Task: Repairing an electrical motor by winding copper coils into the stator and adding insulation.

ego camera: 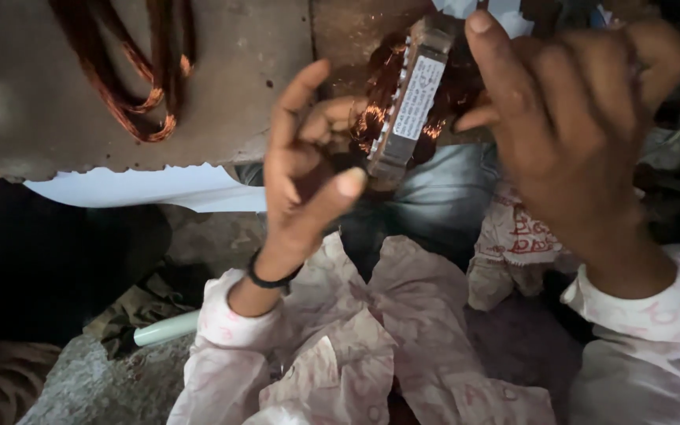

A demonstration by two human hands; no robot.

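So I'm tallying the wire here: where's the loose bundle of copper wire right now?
In the head view, the copper wire bundle lies upper left on the grey board, left of the left hand.

my right hand (572,134) covers the far side of the wound metal core (415,94), so i can't tell how much of it those fingers grip. its top runs out past the upper edge. the copper windings (375,102) blur into a dark mass behind my left hand (304,157). the copper wire loops (131,71) are cut off at the top. the white tube (165,328) slips under my sleeve. left edge is too dark to read.
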